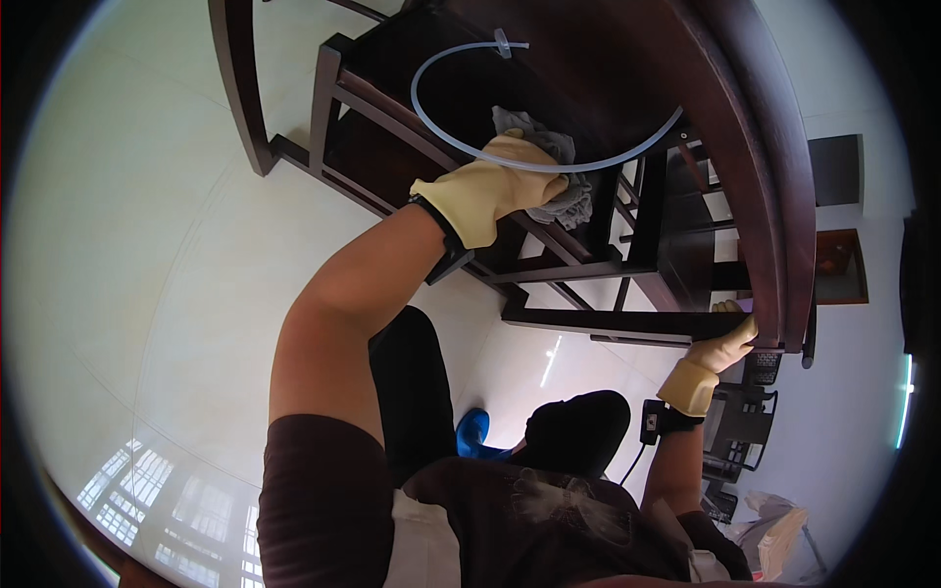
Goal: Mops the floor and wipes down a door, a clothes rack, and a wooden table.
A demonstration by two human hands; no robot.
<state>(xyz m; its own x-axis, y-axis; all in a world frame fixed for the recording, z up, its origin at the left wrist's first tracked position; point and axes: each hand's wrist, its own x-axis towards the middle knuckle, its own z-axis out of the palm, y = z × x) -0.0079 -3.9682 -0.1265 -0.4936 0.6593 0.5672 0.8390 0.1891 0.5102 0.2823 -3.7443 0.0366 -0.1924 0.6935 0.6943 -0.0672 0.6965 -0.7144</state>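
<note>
My left hand [514, 173], in a pale yellow rubber glove, holds a bunched grey cloth [570, 209] against the dark wooden chair [581, 250]. Only parts of the cloth show around the glove. A loop of translucent plastic tube [434, 121] passes in front of this hand, with a small clip [503, 44] near one end. At the right, my right hand [724, 349], gloved likewise, grips the end of a curved dark wooden rail [779, 220]. Some of its fingers are hidden behind the wood.
Legs and crossbars of dark wood [323, 110] stand at upper left on glossy pale floor tiles [147, 257]. Beneath me is a blue shoe [478, 434]. More dark chairs [739, 426] line the pale wall at right, with bags [779, 529] lower down.
</note>
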